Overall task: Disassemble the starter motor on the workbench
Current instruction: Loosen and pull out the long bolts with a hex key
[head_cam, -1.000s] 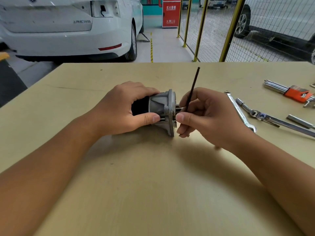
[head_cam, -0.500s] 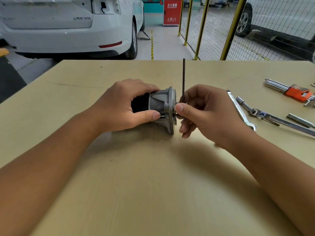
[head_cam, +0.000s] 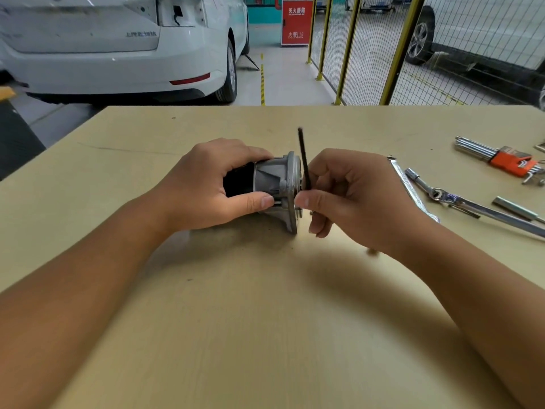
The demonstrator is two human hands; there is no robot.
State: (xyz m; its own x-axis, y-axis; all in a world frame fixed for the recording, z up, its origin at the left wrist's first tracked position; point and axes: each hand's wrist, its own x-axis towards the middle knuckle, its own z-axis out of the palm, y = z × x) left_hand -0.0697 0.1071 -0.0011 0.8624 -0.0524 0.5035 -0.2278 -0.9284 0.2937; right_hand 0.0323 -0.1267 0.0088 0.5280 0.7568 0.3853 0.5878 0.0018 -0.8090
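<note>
one starter motor [head_cam: 275,184] lies on its side mid tabletop [head_cam: 265,320], black body to the left, grey cast flange end to the right, flange edge touching the wood. left hand [head_cam: 206,187] wraps the black body, thumb along the near side, fingers over the top, grip clamped on the motor. right hand [head_cam: 348,196] sits just right of the flange, thumb and fingers pinching one thin black hex key [head_cam: 303,160], grip clamped on it. the key's long arm stands nearly upright, tilted slightly left, close against the flange face; its lower end is hidden behind the thumb, so cannot tell if it sits in a bolt. two bare forearms come in from the bottom corners.

right side of the tabletop, well apart from the motor: one flat wrench [head_cam: 410,187] just beside the right wrist, one ratchet handle with a socket [head_cam: 460,202], one short metal bar [head_cam: 516,209], one hex key set in an orange holder [head_cam: 501,160].

behind the tabletop: one white car [head_cam: 118,48] rear on the left, one red cabinet [head_cam: 296,20], yellow-post mesh fence [head_cam: 398,48], part of a second white vehicle [head_cam: 486,28] behind the mesh.
</note>
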